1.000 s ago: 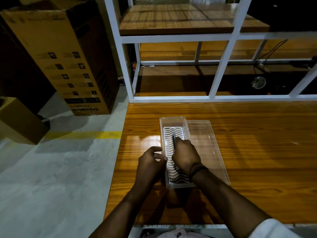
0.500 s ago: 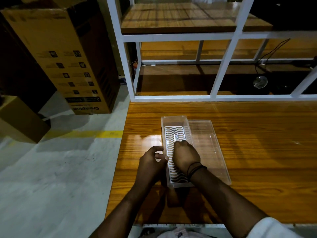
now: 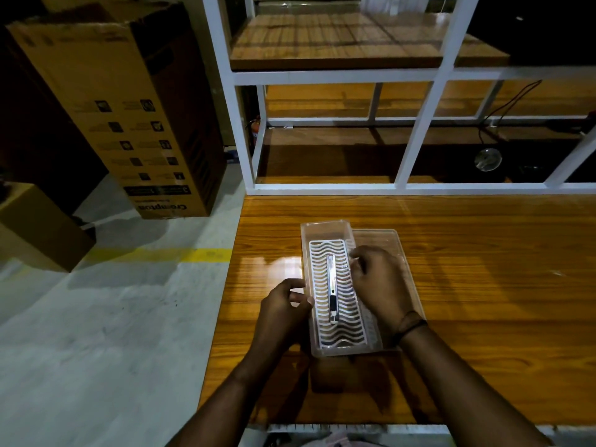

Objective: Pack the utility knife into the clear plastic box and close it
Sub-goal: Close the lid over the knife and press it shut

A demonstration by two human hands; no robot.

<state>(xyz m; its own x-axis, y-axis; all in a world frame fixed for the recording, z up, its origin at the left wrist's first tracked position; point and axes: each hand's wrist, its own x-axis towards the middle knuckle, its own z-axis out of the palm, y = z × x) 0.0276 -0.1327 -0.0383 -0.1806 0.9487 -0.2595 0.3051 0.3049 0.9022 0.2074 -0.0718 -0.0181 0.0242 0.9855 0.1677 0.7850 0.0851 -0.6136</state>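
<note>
The clear plastic box (image 3: 325, 224) stands lengthwise on the wooden table (image 3: 483, 285), open on top, with a white wavy grid (image 3: 322, 250) in its bottom. A slim silver and black utility knife (image 3: 331, 285) lies flat along the middle of that grid, and no hand touches it. My left hand (image 3: 280, 314) pinches the box's left wall near its middle. My right hand (image 3: 377, 282) hovers over the clear lid (image 3: 380, 235), which lies flat beside the box on its right. The fingers are loosely spread, with their tips at the box's right rim.
A white metal shelf frame (image 3: 419, 130) with wooden boards rises behind the table. The table's left edge drops to a grey floor with a yellow line (image 3: 193, 254). A tall cardboard carton (image 3: 129, 124) and a smaller one (image 3: 38, 227) stand on the floor at left.
My right hand has let go of the knife, which now lies in the box, and has moved right over the lid. My left hand has stayed on the box's left wall.
</note>
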